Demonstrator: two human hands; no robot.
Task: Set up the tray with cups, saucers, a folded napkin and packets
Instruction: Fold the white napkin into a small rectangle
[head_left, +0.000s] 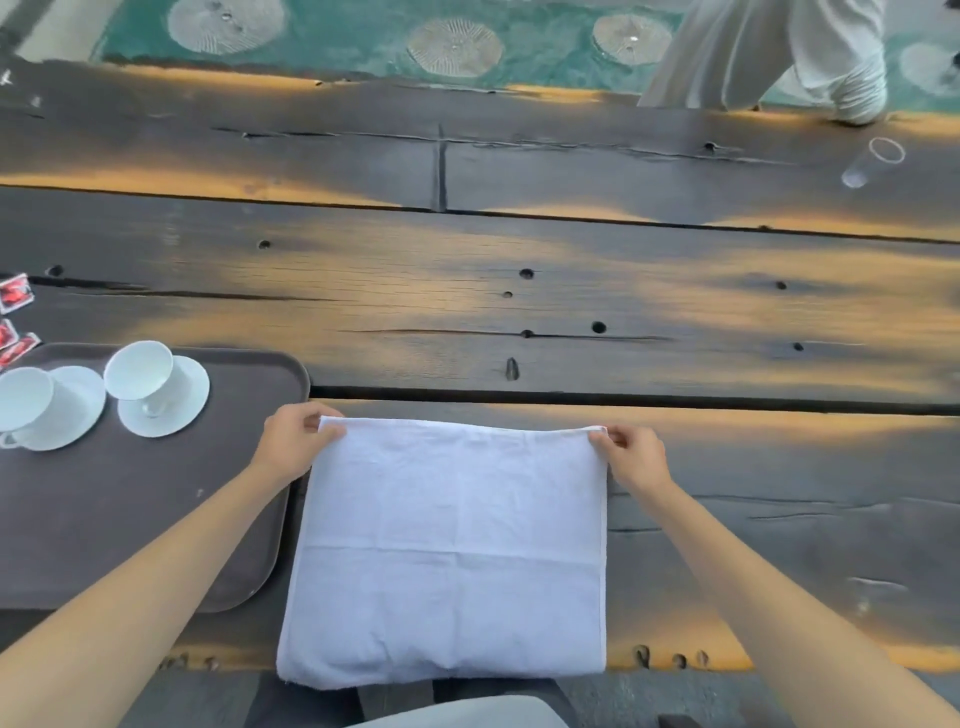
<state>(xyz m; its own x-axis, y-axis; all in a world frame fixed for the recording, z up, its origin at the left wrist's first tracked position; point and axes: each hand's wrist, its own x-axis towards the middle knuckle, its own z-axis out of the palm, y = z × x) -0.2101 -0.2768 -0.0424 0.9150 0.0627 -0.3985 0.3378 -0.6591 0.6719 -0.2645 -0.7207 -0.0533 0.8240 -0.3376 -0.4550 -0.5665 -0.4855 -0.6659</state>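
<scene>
Dark, weathered plank desk (519, 312). White terry napkin (447, 551) lies flat, near-square, just right of the brown tray (249, 519) holding two porcelain cups on saucers. Left hand (296, 441) and right hand (631, 454) each pinch a far corner; the fold axis likely runs left–right.

A dark plank counter (519, 312) is filling the frame, warm light glowing along its cracks. A teal carpet (337, 36) with pale round patterns is showing along the top.
</scene>
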